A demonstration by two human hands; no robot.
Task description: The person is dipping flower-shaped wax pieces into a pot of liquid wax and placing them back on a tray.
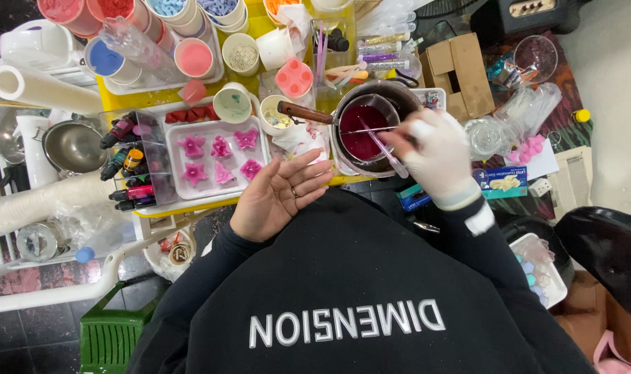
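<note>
Thin clear stirring stick (383, 149) is dipping into dark red liquid in the small pot (367, 125); gloved right hand (436, 154) is pinching its upper end, grip clamped on it. Stick looks light, stiff, likely slippery; upper end seems the sensible hold. Left hand (277, 194), bare, is resting palm up just left of the pot, fingers apart, holding nothing. Further left of the pot, white mould tray (218, 163) with pink stars. Surface (256, 28) is crowded; dark tiled floor below.
</note>
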